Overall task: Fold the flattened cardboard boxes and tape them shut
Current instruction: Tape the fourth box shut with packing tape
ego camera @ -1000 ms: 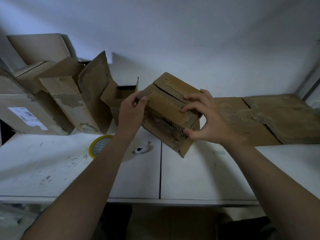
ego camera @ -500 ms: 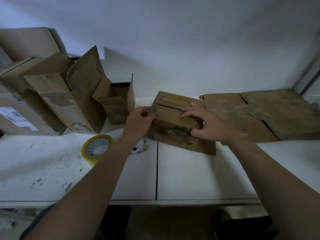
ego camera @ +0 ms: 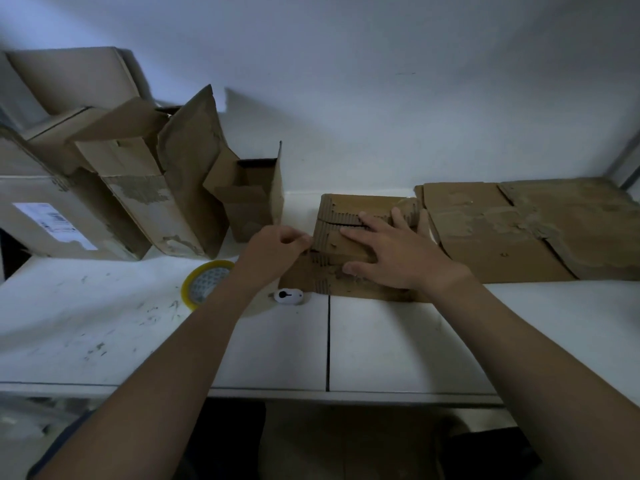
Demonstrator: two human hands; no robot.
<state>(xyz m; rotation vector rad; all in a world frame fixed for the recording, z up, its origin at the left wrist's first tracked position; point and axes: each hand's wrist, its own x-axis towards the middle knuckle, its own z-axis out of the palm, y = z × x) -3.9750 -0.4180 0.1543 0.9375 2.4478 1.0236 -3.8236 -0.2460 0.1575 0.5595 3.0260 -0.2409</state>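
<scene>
A small worn cardboard box (ego camera: 360, 207) sits on the white table (ego camera: 381, 341) with its top flaps folded down. My right hand (ego camera: 394, 251) lies flat on the flaps, fingers straight, pressing them. My left hand (ego camera: 273, 249) is at the box's left edge, its fingers curled and pinching the flap's end. A roll of yellow-rimmed tape (ego camera: 204, 282) lies flat on the table just left of my left forearm. A flattened cardboard box (ego camera: 519, 230) lies to the right of the small box.
A small white cutter (ego camera: 288, 296) lies in front of the box. Several opened and standing cardboard boxes (ego camera: 145, 188) crowd the table's back left, one small open box (ego camera: 256, 199) nearest. A wall closes the back; the table edge runs along the front.
The box has come down from a tilted, lifted hold to rest on the table. My right hand flattened onto the flaps; my left hand slid to the left edge.
</scene>
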